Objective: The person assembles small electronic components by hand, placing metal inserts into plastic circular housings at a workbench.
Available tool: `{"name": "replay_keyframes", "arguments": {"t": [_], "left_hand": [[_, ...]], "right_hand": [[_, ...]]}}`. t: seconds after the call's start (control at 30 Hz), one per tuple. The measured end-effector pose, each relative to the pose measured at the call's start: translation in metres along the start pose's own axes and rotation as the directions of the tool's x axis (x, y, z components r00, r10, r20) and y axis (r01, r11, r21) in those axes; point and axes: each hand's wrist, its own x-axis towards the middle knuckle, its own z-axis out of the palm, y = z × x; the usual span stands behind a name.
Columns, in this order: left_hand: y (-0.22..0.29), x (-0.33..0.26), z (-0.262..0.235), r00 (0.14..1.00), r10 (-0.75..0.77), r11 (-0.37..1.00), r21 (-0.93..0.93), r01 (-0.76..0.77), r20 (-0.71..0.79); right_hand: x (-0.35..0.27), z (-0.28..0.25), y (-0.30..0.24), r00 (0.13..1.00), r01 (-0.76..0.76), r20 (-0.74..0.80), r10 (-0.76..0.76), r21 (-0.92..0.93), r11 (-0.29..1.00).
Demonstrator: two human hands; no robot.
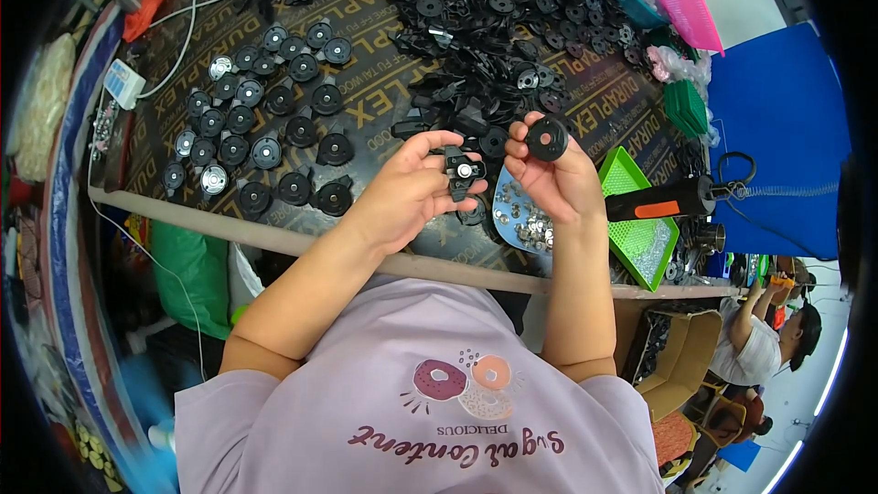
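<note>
My left hand (416, 185) is closed round a small black plastic bracket (461, 172) with a shiny metal piece at its middle. Raised a little higher, my right hand (560, 174) pinches a round black disc (547, 139) with a copper-coloured centre. The two parts are apart, both held over the table's near side. Just below, between my hands, a blue tray (519, 215) holds many small metal pieces. Left of my left hand, several round black assemblies (267, 153) lie spread out on the dark printed tabletop (366, 133).
A big heap of black parts (494, 27) covers the far side. At the right are a green tray (624, 169) of small clear pieces and a black-and-orange power screwdriver (663, 199) on a coiled cord. A cardboard box (681, 361) stands below the edge; a co-worker (754, 343) sits beyond.
</note>
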Motion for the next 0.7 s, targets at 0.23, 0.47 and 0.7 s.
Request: {"name": "replay_keyframes", "arguments": {"t": [0.23,0.47,0.7], "left_hand": [[0.002,-0.005,0.001,1.000,-0.027,1.000,-0.006,0.027,0.005],[-0.005,0.001,-0.008,0.987,-0.103,0.993,-0.046,0.109,0.120],[-0.003,-0.002,-0.007,0.990,-0.099,0.994,-0.027,0.102,0.098]], "right_hand": [[-0.011,0.031,0.016,0.883,0.284,0.239,-0.403,-0.957,0.056],[-0.009,0.063,0.024,0.710,0.492,0.703,-0.047,-0.543,-0.680],[-0.011,0.048,0.023,0.816,0.389,0.542,-0.201,-0.773,-0.501]]}}
